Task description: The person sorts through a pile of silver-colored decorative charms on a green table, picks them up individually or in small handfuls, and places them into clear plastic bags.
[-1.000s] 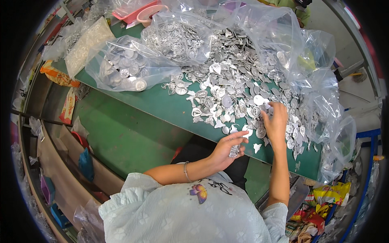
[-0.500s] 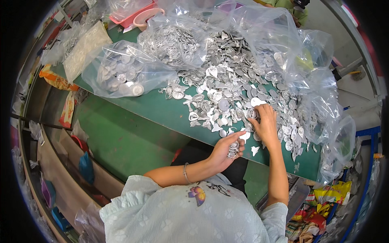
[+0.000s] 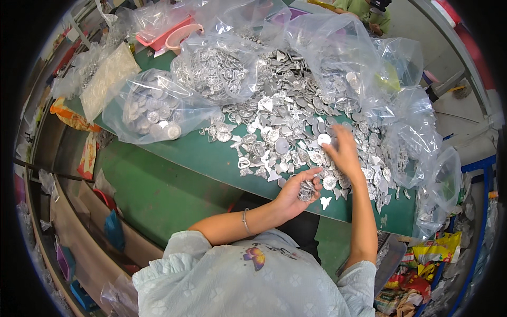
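Note:
A big heap of small silver metal pieces (image 3: 285,127) covers the green table (image 3: 211,158). My left hand (image 3: 296,193) is cupped at the table's near edge and holds a small stack of the silver pieces (image 3: 306,189). My right hand (image 3: 343,153) hovers over the heap just beyond it, with a round silver disc (image 3: 324,139) pinched at its fingertips. A bracelet circles my left wrist.
Clear plastic bags of silver pieces (image 3: 150,108) (image 3: 216,68) lie at the left and back. Crumpled empty bags (image 3: 417,137) spread along the right side. A pink tray (image 3: 158,34) stands at the far edge. Another person (image 3: 369,10) sits across. Snack wrappers (image 3: 422,264) lie at lower right.
My right hand has lifted from the heap and moved left with a round disc in its fingertips. My left hand stays cupped at the table edge.

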The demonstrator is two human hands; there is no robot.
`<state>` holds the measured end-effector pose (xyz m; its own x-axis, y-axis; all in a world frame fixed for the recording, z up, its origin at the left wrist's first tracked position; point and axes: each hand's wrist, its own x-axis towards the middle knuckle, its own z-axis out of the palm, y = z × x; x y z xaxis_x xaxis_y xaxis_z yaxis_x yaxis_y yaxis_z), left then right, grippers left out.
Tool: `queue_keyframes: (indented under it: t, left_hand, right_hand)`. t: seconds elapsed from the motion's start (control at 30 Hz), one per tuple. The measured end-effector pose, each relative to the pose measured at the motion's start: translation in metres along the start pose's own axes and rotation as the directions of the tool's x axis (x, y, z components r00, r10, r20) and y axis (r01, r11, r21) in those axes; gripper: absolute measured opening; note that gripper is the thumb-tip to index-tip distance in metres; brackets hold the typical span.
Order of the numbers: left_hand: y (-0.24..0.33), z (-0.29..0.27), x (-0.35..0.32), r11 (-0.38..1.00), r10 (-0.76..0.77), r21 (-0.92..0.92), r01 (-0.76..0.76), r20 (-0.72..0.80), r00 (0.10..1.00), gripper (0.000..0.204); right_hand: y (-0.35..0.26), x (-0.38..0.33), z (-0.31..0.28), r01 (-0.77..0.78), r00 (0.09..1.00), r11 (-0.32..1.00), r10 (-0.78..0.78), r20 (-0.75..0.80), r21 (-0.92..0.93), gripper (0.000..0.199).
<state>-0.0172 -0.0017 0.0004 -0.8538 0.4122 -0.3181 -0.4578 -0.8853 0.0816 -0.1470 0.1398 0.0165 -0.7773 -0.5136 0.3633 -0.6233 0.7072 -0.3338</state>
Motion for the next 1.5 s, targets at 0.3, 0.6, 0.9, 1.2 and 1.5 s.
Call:
queue_keyframes:
  t: [0.3, 0.6, 0.9, 1.2, 1.5]
  left_hand:
    - [0.022, 0.012, 0.006, 0.968, -0.011, 0.247, 0.034, -0.097, 0.995, 0.042]
    - [0.041, 0.043, 0.074, 0.933, -0.049, 0.349, 0.083, -0.105, 0.993, 0.025]
    - [0.057, 0.051, 0.075, 0.922, -0.068, 0.366, 0.128, -0.172, 0.983, 0.031]
    - [0.063, 0.031, 0.078, 0.886, -0.111, 0.445, 0.125, -0.058, 0.992, 0.027]
    - [0.061, 0.038, 0.076, 0.933, -0.143, 0.319, 0.167, -0.098, 0.985, 0.035]
  right_hand:
    - [0.005, -0.031, -0.028, -0.162, 0.986, 0.879, 0.125, 0.109, 0.448, 0.019]
    - [0.045, 0.012, -0.003, -0.258, 0.961, 0.951, 0.235, -0.144, -0.172, 0.025]
    - [0.029, 0.016, -0.034, -0.475, 0.880, 0.563, 0.306, 0.363, 0.676, 0.021]
    - [0.051, 0.049, 0.003, -0.005, 1.000, 0.976, 0.002, 0.014, 0.217, 0.016]
    - [0.020, 0.019, -0.019, -0.237, 0.952, 0.816, 0.304, -0.043, 0.527, 0.011]
